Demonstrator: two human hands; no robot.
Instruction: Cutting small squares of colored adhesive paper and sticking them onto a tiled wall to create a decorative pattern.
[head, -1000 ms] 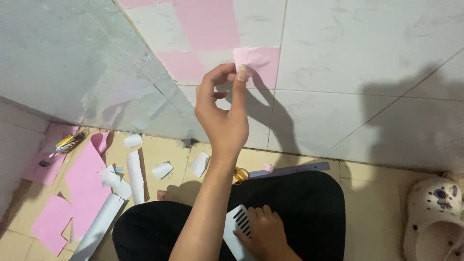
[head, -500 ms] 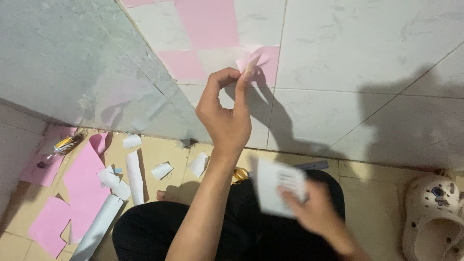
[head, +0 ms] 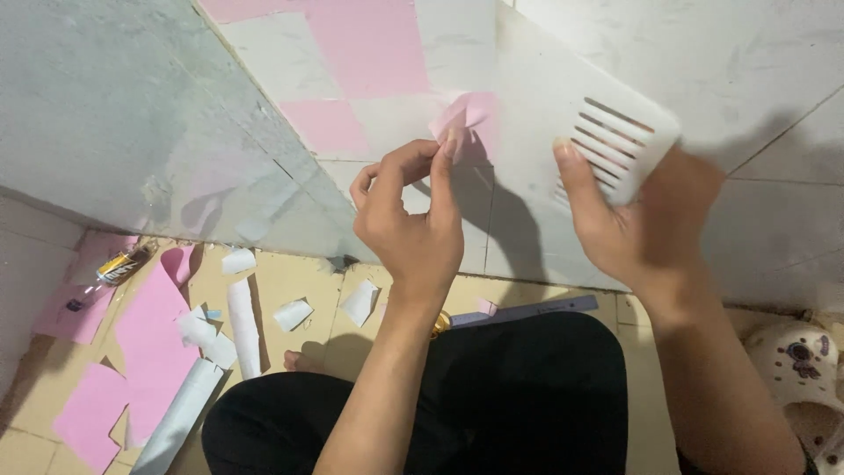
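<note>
My left hand (head: 413,220) pinches the loose corner of a pink sticker sheet (head: 466,119) that is partly stuck to the white tiled wall (head: 774,62). My right hand (head: 629,229) holds a white plastic scraper with slotted openings (head: 580,114) flat against the wall, just right of the pink corner. Other pink squares (head: 369,44) are stuck on the wall above and to the left. My legs in black trousers (head: 527,396) are folded below.
On the yellowish floor lie pink sheets (head: 149,334), torn white backing strips (head: 242,325), a rolled white sheet (head: 180,413), a small foil wrapper (head: 119,264) and a purple ruler (head: 536,310). A white slipper (head: 804,369) sits at the right.
My right hand rose from my lap with the white scraper and now presses it on the wall beside the pink sheet. My left hand kept its pinch on the sheet's corner.
</note>
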